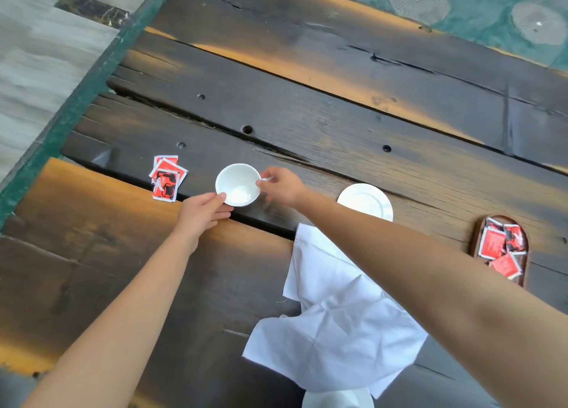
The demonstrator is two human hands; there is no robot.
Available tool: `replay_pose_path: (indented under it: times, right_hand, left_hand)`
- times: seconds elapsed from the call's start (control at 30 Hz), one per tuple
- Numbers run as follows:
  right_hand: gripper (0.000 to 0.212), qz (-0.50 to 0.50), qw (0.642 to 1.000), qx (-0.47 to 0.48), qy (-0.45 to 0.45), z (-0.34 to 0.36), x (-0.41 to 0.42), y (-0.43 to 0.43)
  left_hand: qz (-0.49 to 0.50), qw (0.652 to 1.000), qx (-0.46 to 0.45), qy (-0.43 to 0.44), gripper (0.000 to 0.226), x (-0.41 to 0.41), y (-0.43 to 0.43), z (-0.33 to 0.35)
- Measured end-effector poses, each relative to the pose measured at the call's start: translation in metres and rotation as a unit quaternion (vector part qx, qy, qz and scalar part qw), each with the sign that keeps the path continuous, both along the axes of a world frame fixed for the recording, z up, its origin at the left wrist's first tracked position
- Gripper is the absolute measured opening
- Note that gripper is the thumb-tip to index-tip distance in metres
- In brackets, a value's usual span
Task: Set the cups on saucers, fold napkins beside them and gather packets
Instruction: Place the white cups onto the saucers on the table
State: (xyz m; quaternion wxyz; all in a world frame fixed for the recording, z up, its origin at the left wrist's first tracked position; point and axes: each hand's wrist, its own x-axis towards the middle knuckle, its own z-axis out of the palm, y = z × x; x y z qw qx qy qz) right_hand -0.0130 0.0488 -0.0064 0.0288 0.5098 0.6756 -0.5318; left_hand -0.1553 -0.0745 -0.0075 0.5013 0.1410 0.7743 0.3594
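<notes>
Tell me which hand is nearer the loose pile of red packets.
Left. The left hand holds the near rim of the cup, just right of the packets; the right hand pinches the handle across the cup from them.

We see a table [307,124] of dark, rough, cracked wood. The cup [237,185] and saucer [365,201] look like glossy white ceramic. The napkin [335,321] is creased white cloth; the red packets [166,177] look papery.
</notes>
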Motion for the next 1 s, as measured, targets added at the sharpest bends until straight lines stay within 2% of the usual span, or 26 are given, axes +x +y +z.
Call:
replay_pose_path:
  times: [0.23, 0.4, 0.67, 1.0]
  right_hand:
    - [0.015, -0.068, 0.997, 0.001, 0.032, 0.009, 0.043, 0.001]
    - [0.01, -0.094, 0.993, 0.009, 0.069, 0.032, 0.095, 0.018]
    - [0.011, -0.181, 0.982, -0.023, 0.051, 0.042, 0.18, 0.032]
    - [0.016, -0.252, 0.965, -0.057, 0.042, 0.027, 0.237, 0.022]
  left_hand:
    - [-0.022, 0.999, 0.002, 0.024, 0.037, 0.031, 0.023, 0.016]
    - [-0.09, 0.995, 0.024, 0.045, 0.028, 0.065, 0.05, 0.028]
    - [-0.18, 0.982, 0.056, 0.009, 0.027, 0.14, 0.084, 0.045]
    - [-0.249, 0.968, 0.017, 0.009, 0.028, 0.193, 0.096, 0.036]
